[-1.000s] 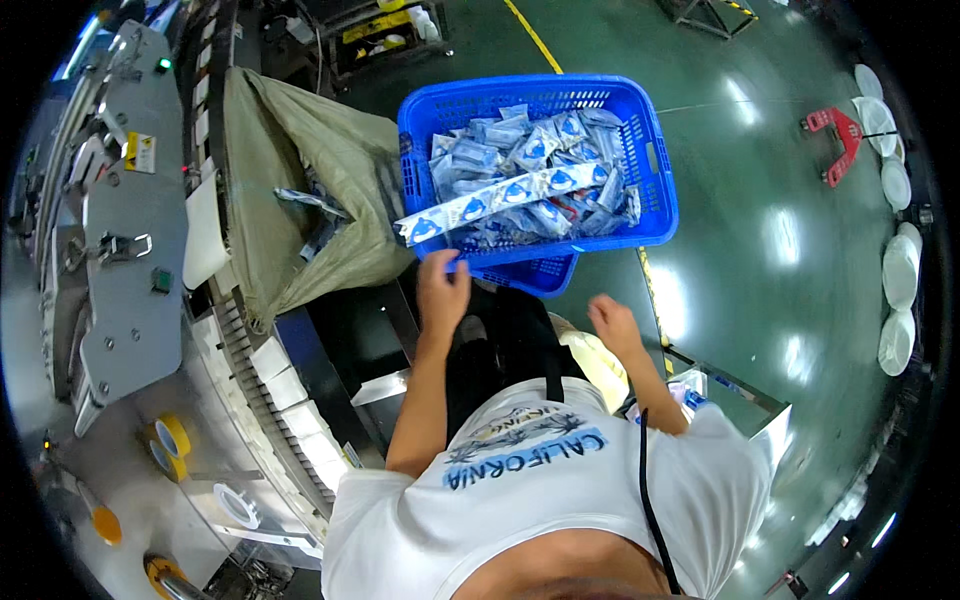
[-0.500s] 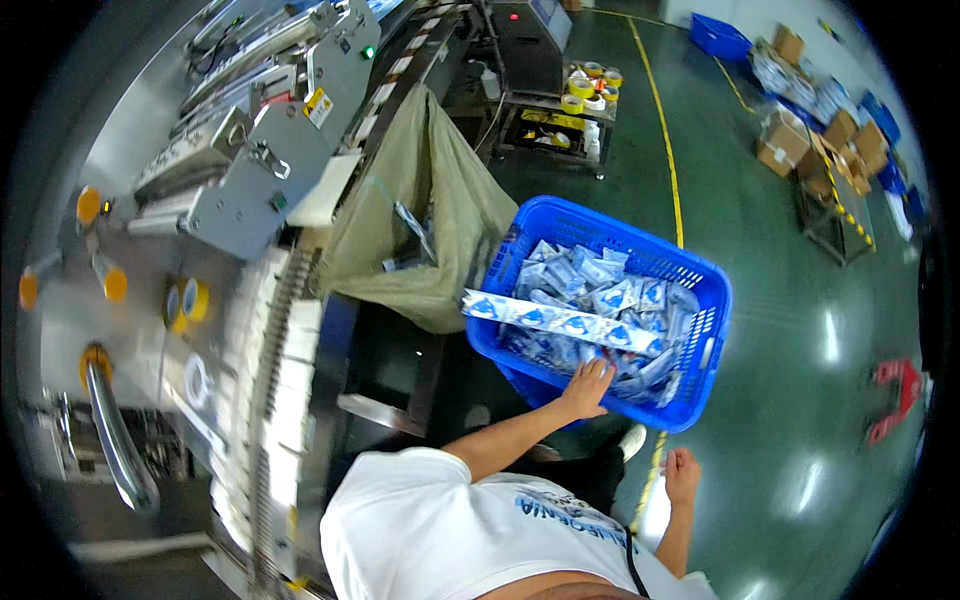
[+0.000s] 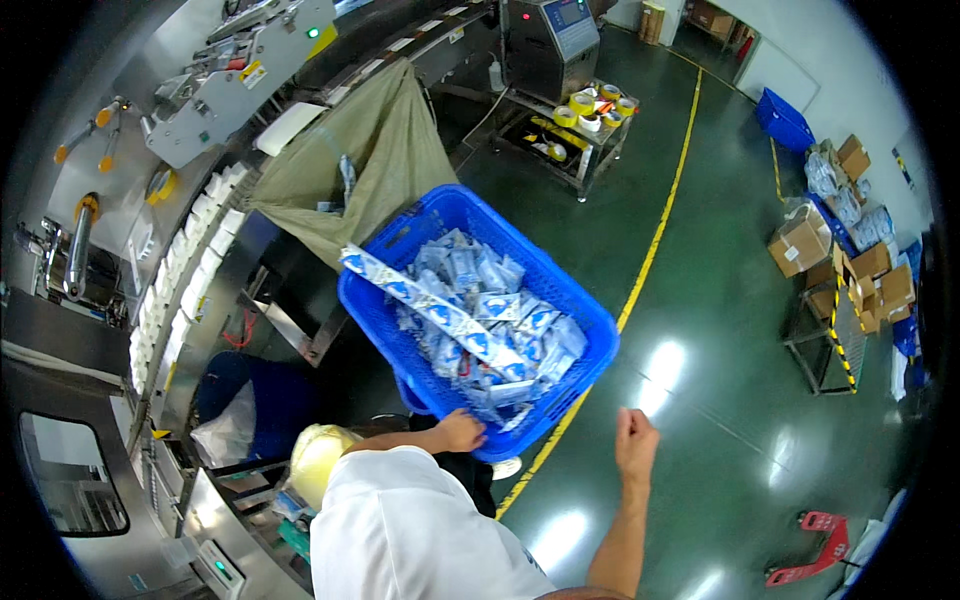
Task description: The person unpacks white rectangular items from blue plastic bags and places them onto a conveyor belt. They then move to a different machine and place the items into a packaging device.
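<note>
A blue plastic basket (image 3: 592,370) stands in front of me, filled with small clear-and-blue sachets (image 3: 465,268). Across them lies a long white strip of joined packets (image 3: 425,303) with blue print, one end resting over the basket's left rim. My left hand (image 3: 462,430) is at the basket's near rim, its fingers curled over the edge; a little blur softens them. Off to the right of the basket, my right hand (image 3: 636,437) is raised over the floor, fingers closed in a loose fist with nothing seen in it.
To the left runs a packing machine with a conveyor of white pieces (image 3: 190,255). An olive cloth bag (image 3: 370,150) hangs behind the basket. Tape rolls sit on a metal cart (image 3: 575,165). Cardboard boxes (image 3: 800,240) and a red pallet jack (image 3: 815,550) are at right.
My view has swung to the right, so the basket appears further left. My left hand has drawn back from over the sachets to the near rim. The right hand has risen.
</note>
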{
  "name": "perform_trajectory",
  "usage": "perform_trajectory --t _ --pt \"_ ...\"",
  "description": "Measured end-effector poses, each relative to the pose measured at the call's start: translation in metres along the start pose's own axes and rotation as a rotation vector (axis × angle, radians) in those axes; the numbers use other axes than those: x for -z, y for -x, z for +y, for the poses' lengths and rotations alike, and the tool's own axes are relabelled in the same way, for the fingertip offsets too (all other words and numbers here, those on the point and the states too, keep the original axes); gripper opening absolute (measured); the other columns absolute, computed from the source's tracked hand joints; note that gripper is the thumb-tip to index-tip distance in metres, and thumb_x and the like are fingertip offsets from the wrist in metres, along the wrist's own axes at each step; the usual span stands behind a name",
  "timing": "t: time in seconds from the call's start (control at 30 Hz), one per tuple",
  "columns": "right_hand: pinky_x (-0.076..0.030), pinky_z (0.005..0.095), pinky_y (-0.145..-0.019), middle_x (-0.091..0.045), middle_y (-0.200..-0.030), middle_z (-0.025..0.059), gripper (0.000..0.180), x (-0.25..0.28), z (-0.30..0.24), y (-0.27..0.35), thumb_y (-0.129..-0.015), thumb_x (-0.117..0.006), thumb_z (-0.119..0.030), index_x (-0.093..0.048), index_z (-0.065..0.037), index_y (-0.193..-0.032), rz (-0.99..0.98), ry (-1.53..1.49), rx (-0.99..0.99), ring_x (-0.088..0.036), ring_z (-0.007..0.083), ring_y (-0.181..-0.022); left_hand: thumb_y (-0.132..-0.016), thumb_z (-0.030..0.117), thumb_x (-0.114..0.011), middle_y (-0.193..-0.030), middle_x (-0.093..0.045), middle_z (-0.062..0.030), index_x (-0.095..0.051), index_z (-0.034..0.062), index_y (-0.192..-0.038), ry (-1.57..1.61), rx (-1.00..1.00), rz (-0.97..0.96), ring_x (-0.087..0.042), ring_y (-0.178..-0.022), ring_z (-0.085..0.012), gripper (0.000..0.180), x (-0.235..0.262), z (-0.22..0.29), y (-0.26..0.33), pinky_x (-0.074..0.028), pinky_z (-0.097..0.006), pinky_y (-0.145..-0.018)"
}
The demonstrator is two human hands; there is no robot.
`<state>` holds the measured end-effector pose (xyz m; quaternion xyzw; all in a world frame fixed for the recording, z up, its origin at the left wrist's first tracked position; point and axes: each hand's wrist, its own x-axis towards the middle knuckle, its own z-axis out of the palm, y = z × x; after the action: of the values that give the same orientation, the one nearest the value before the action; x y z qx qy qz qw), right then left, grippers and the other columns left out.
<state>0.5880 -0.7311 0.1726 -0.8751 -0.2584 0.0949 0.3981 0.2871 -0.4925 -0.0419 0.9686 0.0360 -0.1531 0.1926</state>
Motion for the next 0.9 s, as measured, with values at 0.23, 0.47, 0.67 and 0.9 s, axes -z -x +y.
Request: perform_trajectory --t 0.23,0.47,0.67,0.9 --pt "-0.045 0.0391 -0.056 -0.058 -0.067 0.0168 0.021 0.013 0.035 -0.186 -0.099 -0.068 -0.017 -0.064 0.001 -0.09 -0.291 0.018 0.207 -0.052 0.0235 -0.056 -0.09 0.033 -0.061 -0.081 -0.072 -0.0137 -0.07 0.0097 -0.091 0.045 0.178 0.132 -0.07 -0.082 -0.0341 0.025 -0.005 0.009 -0.02 -0.052 -0.049 -0.085" --pt "-0.053 0.0469 -0.084 -0.072 -0.105 0.0182 0.033 0.098 0.374 -0.291 -0.103 -0.055 -0.032 -0.07 -0.002 -0.104 -0.623 0.603 -0.24 -0.067 0.0317 -0.092 -0.082 0.016 -0.065 -0.092 -0.069 -0.0215 -0.068 0.0041 -0.094 0.361 1.227 0.723 -0.068 -0.089 -0.042 0.017 0.047 0.043 -0.091 -0.054 -0.052 -0.078" --pt "-0.052 0.0427 -0.077 -0.07 -0.099 0.0145 0.03 0.209 0.413 -0.37 -0.104 -0.056 -0.032 -0.068 -0.004 -0.103 -0.581 0.313 -0.697 -0.065 0.0279 -0.085 -0.084 -0.004 -0.063 -0.096 -0.062 -0.0166 -0.061 0.0009 -0.105 0.354 1.182 1.357 -0.063 -0.085 -0.032 0.022 0.238 0.056 -0.349 -0.053 -0.04 -0.077" --pt "-0.05 0.0377 -0.069 -0.068 -0.092 0.0101 0.027 0.236 0.453 -0.655 -0.105 -0.056 -0.031 -0.067 -0.006 -0.102 -0.633 0.186 -0.553 -0.062 0.0235 -0.077 -0.087 -0.003 -0.063 -0.097 -0.063 -0.0146 -0.062 0.0034 -0.106 0.62 0.735 1.361 -0.065 -0.087 -0.0286 0.02 0.428 0.006 -0.699 -0.054 -0.036 -0.077"
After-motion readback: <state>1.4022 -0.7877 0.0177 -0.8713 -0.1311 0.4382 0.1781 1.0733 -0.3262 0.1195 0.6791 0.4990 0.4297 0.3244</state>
